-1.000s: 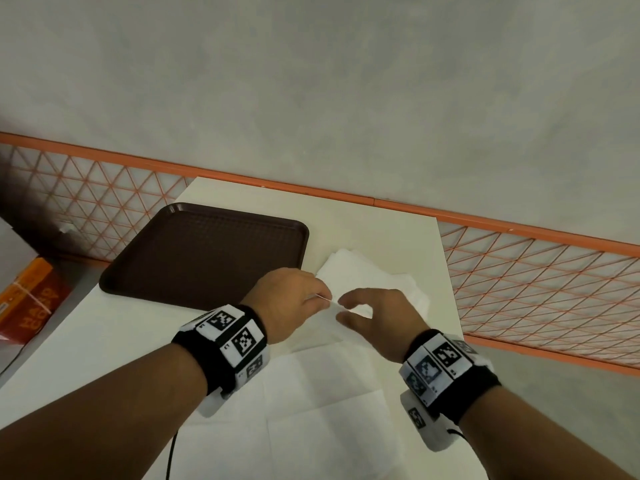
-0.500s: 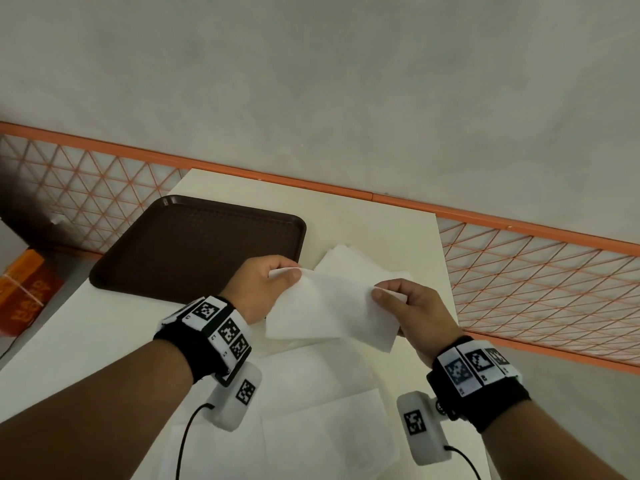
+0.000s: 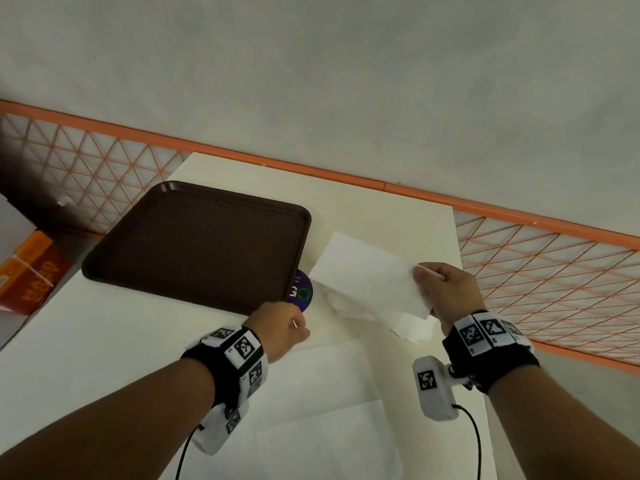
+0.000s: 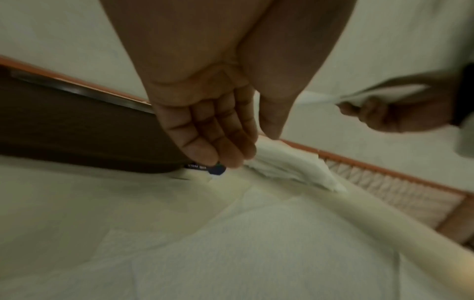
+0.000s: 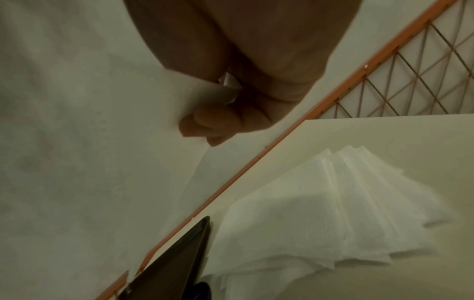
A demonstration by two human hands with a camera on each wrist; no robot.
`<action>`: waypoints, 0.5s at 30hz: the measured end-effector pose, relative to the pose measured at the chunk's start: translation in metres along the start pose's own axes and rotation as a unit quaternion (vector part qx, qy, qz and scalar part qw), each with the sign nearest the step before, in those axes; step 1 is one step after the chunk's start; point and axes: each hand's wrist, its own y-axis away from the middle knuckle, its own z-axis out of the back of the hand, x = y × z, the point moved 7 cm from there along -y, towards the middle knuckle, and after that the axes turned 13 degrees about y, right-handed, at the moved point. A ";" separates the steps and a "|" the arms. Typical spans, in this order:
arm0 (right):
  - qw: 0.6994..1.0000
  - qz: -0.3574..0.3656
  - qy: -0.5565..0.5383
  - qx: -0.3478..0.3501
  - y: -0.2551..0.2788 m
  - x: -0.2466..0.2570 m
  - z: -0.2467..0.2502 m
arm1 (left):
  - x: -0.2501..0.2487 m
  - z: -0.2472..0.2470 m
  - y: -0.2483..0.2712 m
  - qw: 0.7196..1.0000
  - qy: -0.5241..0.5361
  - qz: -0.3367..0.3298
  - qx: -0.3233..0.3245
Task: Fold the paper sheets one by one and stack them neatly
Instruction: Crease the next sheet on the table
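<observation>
One folded paper sheet [image 3: 372, 278] is pinched in the right hand [image 3: 448, 292] above the stack of folded sheets [image 5: 333, 213] on the surface [image 3: 104, 341]; the left hand [image 3: 280, 329] hangs relaxed, holding nothing.

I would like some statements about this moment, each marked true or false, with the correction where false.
1. The right hand pinches a folded sheet. True.
2. The left hand also holds that sheet. False: its fingers are straight and hold nothing.
3. The held sheet is above the pile of sheets on the table. True.
4. The brown tray has paper on it. False: no paper shows on the tray; the pile lies beside it, on the table.
5. A dark round sticker shows at the tray's near corner. True.
</observation>
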 end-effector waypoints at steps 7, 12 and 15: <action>0.998 -0.049 0.022 -0.026 -0.046 -0.016 -0.018 | 0.000 -0.045 -0.013 0.971 -0.204 -0.008 0.123; 0.985 -0.060 0.152 -0.047 -0.060 -0.039 -0.026 | 0.003 -0.058 -0.018 0.961 -0.250 -0.011 0.119; 0.977 -0.049 0.199 -0.053 -0.060 -0.048 -0.029 | 0.003 -0.059 -0.018 0.966 -0.232 -0.005 0.114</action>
